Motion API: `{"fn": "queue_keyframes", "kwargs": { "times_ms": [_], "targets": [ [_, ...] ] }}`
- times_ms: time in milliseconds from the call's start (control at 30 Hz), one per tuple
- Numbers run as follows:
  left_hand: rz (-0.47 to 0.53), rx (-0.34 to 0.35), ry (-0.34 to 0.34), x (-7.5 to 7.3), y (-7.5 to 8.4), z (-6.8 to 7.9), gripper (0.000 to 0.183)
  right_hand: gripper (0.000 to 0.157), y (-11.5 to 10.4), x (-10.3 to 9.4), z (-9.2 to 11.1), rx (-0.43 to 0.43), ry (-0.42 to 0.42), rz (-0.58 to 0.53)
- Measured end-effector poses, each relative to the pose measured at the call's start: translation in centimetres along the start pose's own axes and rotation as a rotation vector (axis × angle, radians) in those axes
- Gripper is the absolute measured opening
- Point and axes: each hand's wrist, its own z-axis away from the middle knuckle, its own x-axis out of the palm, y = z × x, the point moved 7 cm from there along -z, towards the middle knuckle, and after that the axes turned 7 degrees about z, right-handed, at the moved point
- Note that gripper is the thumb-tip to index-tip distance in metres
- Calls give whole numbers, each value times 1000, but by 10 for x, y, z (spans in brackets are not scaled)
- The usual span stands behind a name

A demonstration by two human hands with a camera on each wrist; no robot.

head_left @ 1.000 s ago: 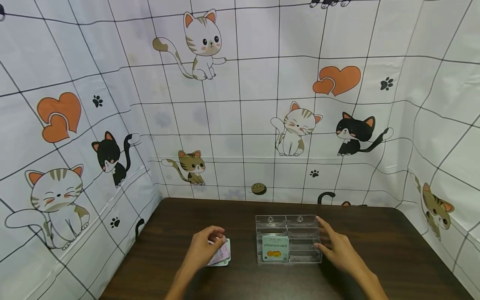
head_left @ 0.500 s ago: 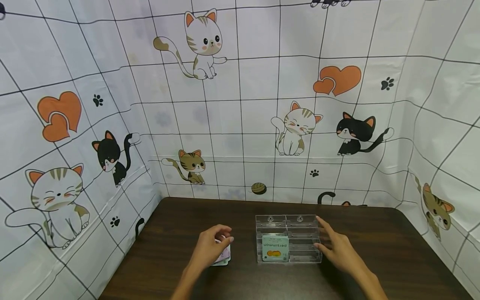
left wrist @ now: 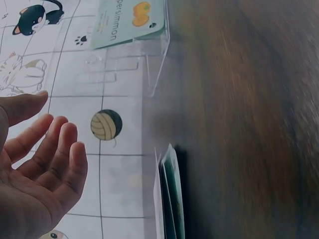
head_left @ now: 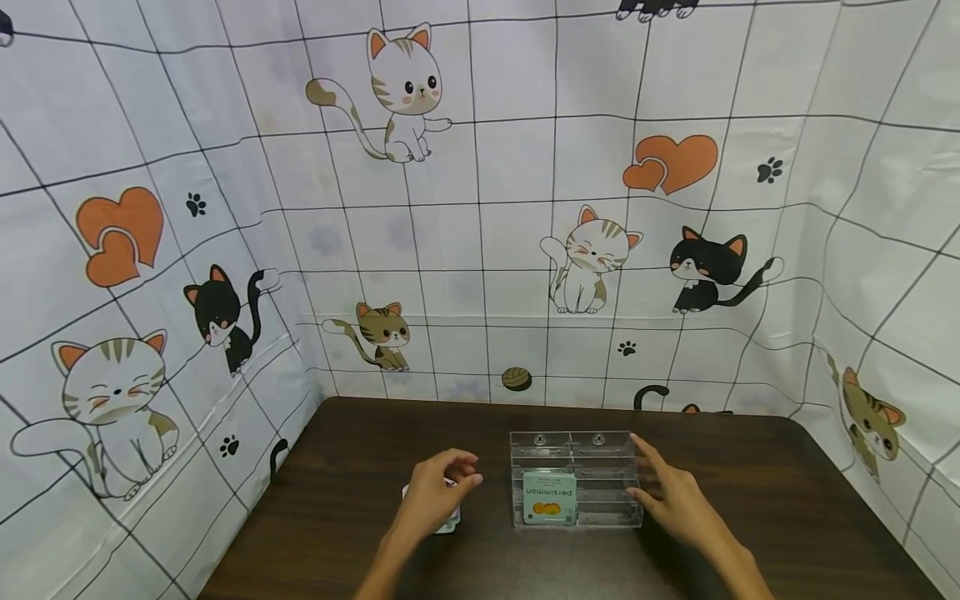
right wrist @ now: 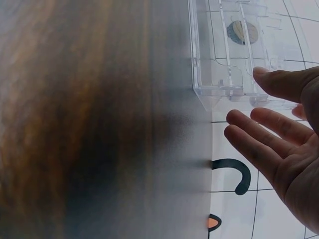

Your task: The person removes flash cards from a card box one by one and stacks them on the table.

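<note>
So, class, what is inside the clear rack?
In the head view, the clear rack holds a green persimmon card in its left column. The card covers what is behind it, so whether anything sits there cannot be told.

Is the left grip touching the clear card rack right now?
Apart. The head view shows a strip of dark tabletop between the fingertips of the left grip and the near side of the clear card rack.

In the head view, the left hand [head_left: 433, 493] is mostly hiding the card stack [head_left: 451, 527]; we are finding small print on the persimmon card [head_left: 550, 498] unreadable, and the right-wrist view's tabletop [right wrist: 99, 124] blurred.
</note>
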Motion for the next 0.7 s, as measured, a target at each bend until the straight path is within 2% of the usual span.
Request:
{"fn": "queue_keyframes", "kwargs": {
  "times_ms": [333,700],
  "targets": [
    [5,26,4,10,8,-5,21,88,0,1,-1,5,-9,5],
    [8,36,-26,20,12,-8,20,89,-1,0,0,-6,5,7]
  ]
}}
